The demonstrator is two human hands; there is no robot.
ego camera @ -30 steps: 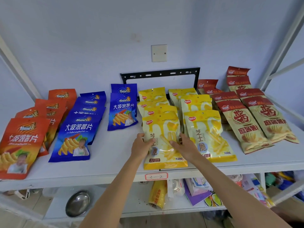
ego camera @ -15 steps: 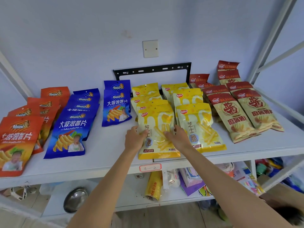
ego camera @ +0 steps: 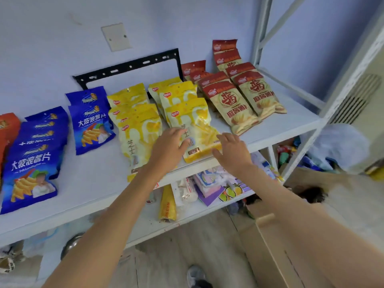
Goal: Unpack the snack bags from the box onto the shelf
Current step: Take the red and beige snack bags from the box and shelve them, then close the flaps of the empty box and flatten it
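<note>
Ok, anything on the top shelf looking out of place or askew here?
Mostly tidy, colour-sorted rows. One oddity: the front yellow bags reach the shelf's front edge, and may hang slightly over it. Both hands, left and right, hover there, open. Nothing looks spilled or torn.

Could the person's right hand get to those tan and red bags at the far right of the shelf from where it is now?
Probably yes. The right hand hangs open at the shelf edge, holding nothing, and the tan and red bags lie flat just beyond it. Only bare shelf shows between them; the frame's posts stand further right.
</note>
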